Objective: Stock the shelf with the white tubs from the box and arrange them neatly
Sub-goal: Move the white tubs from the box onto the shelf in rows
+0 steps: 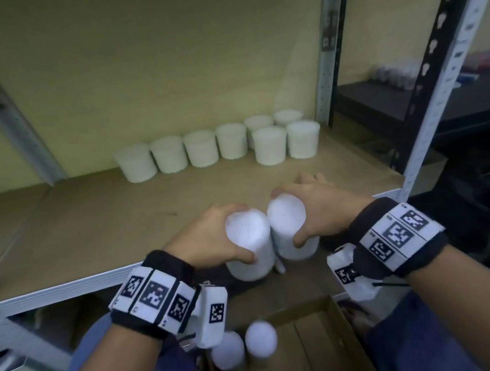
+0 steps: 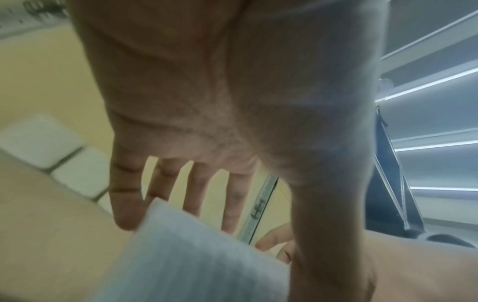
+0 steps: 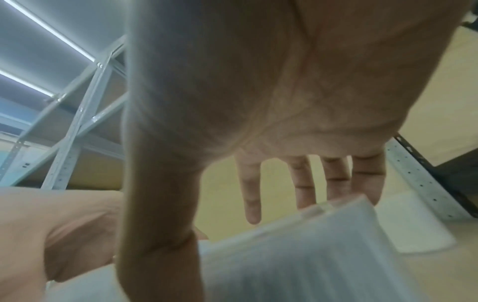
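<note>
My left hand (image 1: 247,233) grips a white tub (image 1: 254,262), and my right hand (image 1: 288,217) grips a second white tub (image 1: 303,248). The two tubs touch side by side above the front edge of the brown shelf board (image 1: 107,228). In the left wrist view the fingers reach behind the tub (image 2: 194,261); the right wrist view shows the same hold on its tub (image 3: 310,255). Several white tubs (image 1: 201,149) stand in a row at the back right of the shelf, with a pair in front at the right end. Two more tubs (image 1: 260,339) sit in the cardboard box (image 1: 316,346) below.
A white metal upright (image 1: 429,125) bounds the shelf at the front right, and another upright (image 1: 6,109) slants at the back left. A black shelf unit (image 1: 394,102) stands to the right. The left and middle of the shelf board are bare wood.
</note>
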{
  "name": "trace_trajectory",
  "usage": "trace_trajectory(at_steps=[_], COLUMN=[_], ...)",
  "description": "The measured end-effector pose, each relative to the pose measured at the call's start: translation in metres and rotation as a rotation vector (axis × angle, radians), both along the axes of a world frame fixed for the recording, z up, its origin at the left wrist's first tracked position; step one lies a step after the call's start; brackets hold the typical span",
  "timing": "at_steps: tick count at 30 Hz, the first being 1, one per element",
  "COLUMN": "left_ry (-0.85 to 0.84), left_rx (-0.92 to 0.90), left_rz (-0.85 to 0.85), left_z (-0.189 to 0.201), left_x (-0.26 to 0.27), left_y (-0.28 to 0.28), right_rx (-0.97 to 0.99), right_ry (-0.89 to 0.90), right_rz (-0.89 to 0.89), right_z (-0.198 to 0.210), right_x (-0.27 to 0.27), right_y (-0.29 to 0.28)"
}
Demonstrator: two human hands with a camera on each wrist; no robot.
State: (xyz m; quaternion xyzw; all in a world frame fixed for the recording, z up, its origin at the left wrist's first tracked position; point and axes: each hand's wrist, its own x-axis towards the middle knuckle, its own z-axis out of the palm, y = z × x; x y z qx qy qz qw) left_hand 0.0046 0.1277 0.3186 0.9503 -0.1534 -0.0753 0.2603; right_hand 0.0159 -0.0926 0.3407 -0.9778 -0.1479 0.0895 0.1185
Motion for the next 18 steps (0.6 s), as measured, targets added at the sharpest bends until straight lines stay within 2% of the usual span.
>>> trace_trajectory(at_steps=[8,13,18], left_ry=[-0.114,-0.115,-0.101], left_rx=[-0.022,-0.045,-0.038], left_rz=[0.220,0.301,0.303], left_z=[0.021,0.009,-0.008], left_x=[0.026,0.046,0.052], left_y=[0.038,0.042,0.040], right_rx=[0.150,0.196,0.248], right_ry=[-0.106,-0.087,-0.107], right_rz=[-0.034,-0.070,-0.096], right_z=[0.010,-0.014,-0.028], right_x=[0.036,0.057,0.067], right_y=[0.046,0.061,0.062])
